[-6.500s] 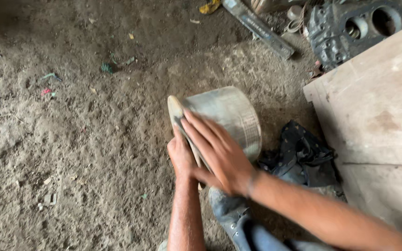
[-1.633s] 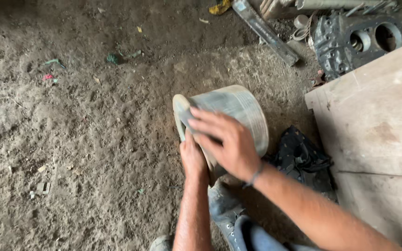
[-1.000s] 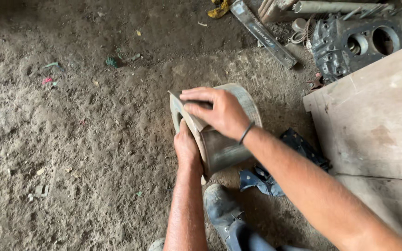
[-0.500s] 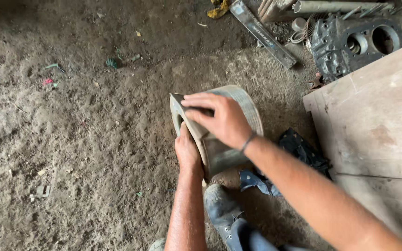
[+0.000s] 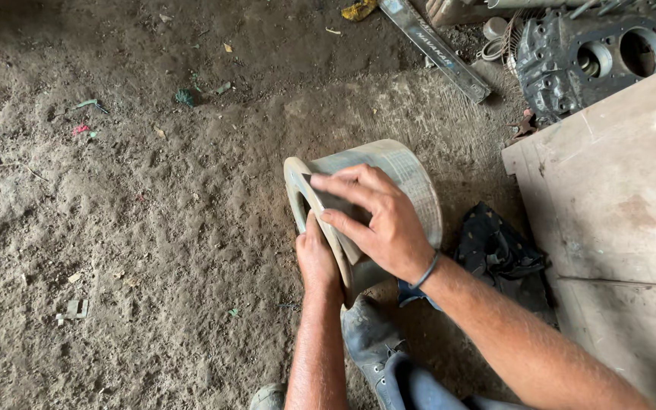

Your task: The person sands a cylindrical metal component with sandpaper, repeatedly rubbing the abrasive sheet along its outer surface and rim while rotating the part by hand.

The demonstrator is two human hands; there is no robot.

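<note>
left hand [image 5: 316,254] grips the flanged rim of a pale metal drum [image 5: 389,190] lying on the dirt floor [image 5: 153,228]; right hand [image 5: 377,220] presses dark sandpaper [image 5: 328,199] flat against it. beyond, a labelled grey bar [image 5: 438,49].

Metal drum [image 5: 389,190] lies on its side on the dirt floor [image 5: 115,228], above the shoe [image 5: 370,342]. Left hand [image 5: 316,258] at its rim; right hand [image 5: 377,220] on top. Right of it — crumpled cloth [image 5: 499,250], then wooden board [image 5: 616,190]. Behind — engine casting [image 5: 594,53] and metal bar [image 5: 438,49].
</note>
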